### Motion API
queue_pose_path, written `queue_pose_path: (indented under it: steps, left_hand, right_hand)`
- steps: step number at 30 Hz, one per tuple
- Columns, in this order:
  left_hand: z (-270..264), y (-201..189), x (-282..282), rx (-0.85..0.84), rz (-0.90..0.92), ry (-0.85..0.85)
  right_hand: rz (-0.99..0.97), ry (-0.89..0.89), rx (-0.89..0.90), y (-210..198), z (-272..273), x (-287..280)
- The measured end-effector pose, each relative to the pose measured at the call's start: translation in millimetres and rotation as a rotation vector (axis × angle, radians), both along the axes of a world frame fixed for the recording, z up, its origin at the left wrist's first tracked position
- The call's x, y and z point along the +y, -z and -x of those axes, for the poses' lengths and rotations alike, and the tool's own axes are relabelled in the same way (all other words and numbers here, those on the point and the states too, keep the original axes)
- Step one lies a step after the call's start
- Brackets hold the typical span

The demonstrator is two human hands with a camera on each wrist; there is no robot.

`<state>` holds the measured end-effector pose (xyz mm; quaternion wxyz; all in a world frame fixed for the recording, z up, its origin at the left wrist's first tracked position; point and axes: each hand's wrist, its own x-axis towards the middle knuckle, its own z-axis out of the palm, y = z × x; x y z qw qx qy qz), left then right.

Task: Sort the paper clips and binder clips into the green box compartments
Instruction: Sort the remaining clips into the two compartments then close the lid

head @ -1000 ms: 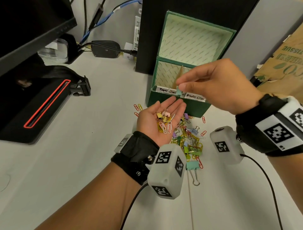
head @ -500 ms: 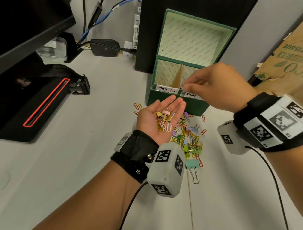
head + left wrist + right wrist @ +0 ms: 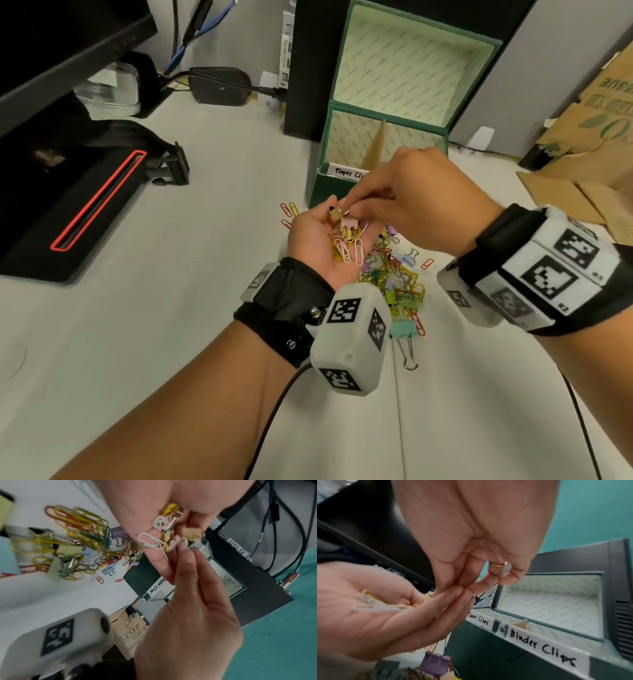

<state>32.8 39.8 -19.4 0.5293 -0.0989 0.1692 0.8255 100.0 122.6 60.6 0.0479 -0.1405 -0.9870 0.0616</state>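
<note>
From the head view, you're cupping your left hand (image 3: 318, 240) palm up, cradling a small heap of clips (image 3: 346, 240) just in front of the green box (image 3: 329, 186). Your right hand (image 3: 421, 202) is reaching into that palm, fingertips drawn together over a tan binder clip (image 3: 334, 216); whether they're gripping it, I can't tell. That hand is covering most of the box's labels. The loose pile (image 3: 397, 281) is lying on the desk (image 3: 171, 308) beneath your hands.

From the left wrist, your right fingers (image 3: 187, 566) are blurring right at the tan clip, touching or just beside it. White paper clips (image 3: 150, 540) are sitting on your palm.

From the right wrist, your fingertips are bunching narrowly against the left fingers, hiding the clip. Both box labels are reading clearly: "Paper Clips", "Binder Clips".
</note>
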Motion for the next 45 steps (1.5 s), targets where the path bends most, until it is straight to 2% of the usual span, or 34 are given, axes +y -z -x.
queue_pose_path:
  steps: [3, 6, 10, 12, 14, 15, 17, 20, 22, 24, 28, 40, 45]
  left_hand:
    - [1.9, 0.6, 1.4, 0.009, -0.013, 0.018]
    - [3.1, 2.0, 1.0, 0.005, -0.01, 0.058]
    - [4.0, 3.8, 1.8, 0.007, -0.019, 0.068]
    - [3.2, 3.4, 1.4, 0.012, -0.014, 0.07]
    - [2.8, 3.3, 0.9, 0.02, -0.007, 0.074]
    - [3.1, 2.8, 0.7, 0.023, -0.006, 0.075]
    - [4.1, 2.5, 1.0, 0.025, -0.001, 0.075]
    - [3.6, 2.6, 1.7, 0.017, 0.012, 0.062]
    - [1.8, 2.5, 2.0, 0.018, 0.021, 0.042]
    - [1.1, 2.6, 2.1, 0.027, 0.038, 0.016]
    - [-0.1, 2.8, 1.6, 0.05, 0.085, 0.003]
    - [1.7, 4.8, 2.6, 0.016, 0.108, 0.01]
    - [0.1, -0.6, -0.1, -0.007, 0.049, -0.002]
  right_hand:
    - [0.126, 0.085, 0.121, -9.8, -3.6, 9.1]
    - [0.11, 0.202, 0.309, -22.7, -6.9, 27.3]
    - [-0.027, 0.401, 0.486, -29.2, -6.2, 56.6]
    - [-0.102, 0.491, 0.363, -19.5, -3.2, 69.9]
    - [-0.154, 0.545, 0.081, -7.2, -2.4, 74.0]
    - [-0.163, 0.542, 0.003, -2.7, -2.3, 73.0]
    - [-0.134, 0.464, 0.051, -2.0, -3.5, 68.0]
    - [0.015, 0.234, 0.154, -14.2, -5.2, 41.9]
    - [0.072, 0.086, 0.038, -22.7, -4.1, 20.8]
    - [0.048, -0.002, -0.132, -23.6, -0.2, 4.6]
    - [-0.139, -0.045, -0.312, -13.8, 10.9, -6.8]
    - [-0.307, -0.048, -0.44, -3.0, 22.1, -10.5]
    - [-0.236, -0.035, -0.348, -4.2, 21.6, -6.1]
